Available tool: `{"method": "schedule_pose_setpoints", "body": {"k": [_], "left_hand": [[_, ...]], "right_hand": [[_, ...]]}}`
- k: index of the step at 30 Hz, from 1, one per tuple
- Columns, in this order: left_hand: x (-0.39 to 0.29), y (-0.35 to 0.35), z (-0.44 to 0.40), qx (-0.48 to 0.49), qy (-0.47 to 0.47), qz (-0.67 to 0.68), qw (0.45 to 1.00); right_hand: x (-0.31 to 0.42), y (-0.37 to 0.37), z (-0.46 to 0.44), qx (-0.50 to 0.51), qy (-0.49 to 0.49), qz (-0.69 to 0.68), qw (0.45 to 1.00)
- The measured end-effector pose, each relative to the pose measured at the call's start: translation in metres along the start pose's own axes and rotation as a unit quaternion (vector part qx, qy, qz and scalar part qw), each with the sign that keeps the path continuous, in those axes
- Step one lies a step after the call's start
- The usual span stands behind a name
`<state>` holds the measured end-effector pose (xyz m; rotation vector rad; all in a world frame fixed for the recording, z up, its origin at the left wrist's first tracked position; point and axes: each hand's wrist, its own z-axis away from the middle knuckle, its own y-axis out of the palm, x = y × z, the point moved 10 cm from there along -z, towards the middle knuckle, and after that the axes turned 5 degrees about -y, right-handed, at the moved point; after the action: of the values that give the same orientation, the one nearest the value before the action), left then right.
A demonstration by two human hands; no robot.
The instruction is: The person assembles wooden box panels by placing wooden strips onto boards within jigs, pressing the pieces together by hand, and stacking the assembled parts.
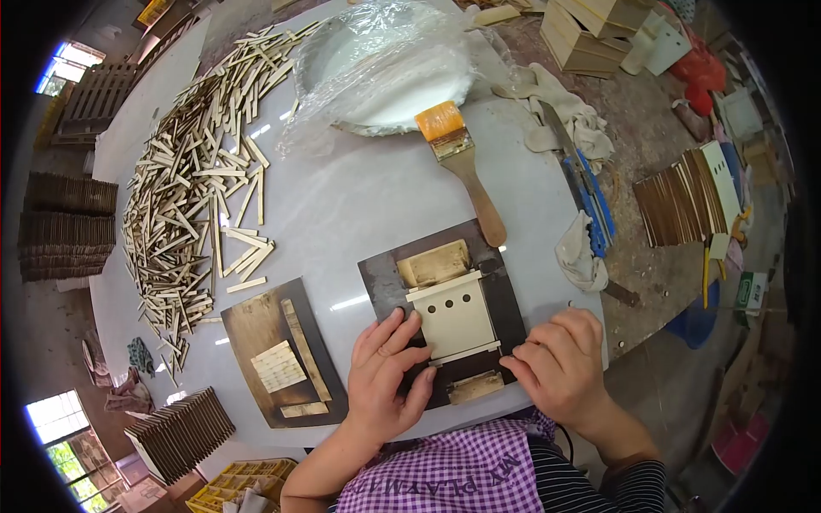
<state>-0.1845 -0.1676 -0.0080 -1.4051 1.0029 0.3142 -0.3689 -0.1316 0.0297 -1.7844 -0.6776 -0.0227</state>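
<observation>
A pale wooden panel point(456, 329) with three dark holes lies on a dark board point(383, 275), a thin wood strip point(466, 353) along its near edge and another strip point(445, 285) along its far edge. Two raised wooden blocks, a far block point(434, 262) and a near block point(476, 388), sit on the board. My left hand point(385, 368) rests at the panel's left side, fingers apart and touching its edge. At the near strip's right end, my right hand point(560, 359) is closed, thumb and forefinger pressed together; what they pinch is hidden.
A big pile of loose wood strips point(184, 188) covers the table's left. A second dark board point(282, 359) holds a small slatted piece. Behind are a plastic-wrapped basin point(385, 77) of white stuff and a brush point(462, 167). A saw point(569, 145) and cloths lie right.
</observation>
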Motion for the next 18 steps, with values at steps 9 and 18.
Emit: {"method": "schedule_pose_setpoints", "body": {"k": [9,18], "left_hand": [[0.000,0.000,0.000,0.000,-0.002,0.000,1.000],[0.000,-0.002,-0.001,0.008,-0.007,0.010,1.000]], "right_hand": [[0.005,0.010,-0.014,0.023,-0.005,-0.002,1.000],[0.004,0.013,-0.010,0.019,-0.024,-0.008,0.999]]}}
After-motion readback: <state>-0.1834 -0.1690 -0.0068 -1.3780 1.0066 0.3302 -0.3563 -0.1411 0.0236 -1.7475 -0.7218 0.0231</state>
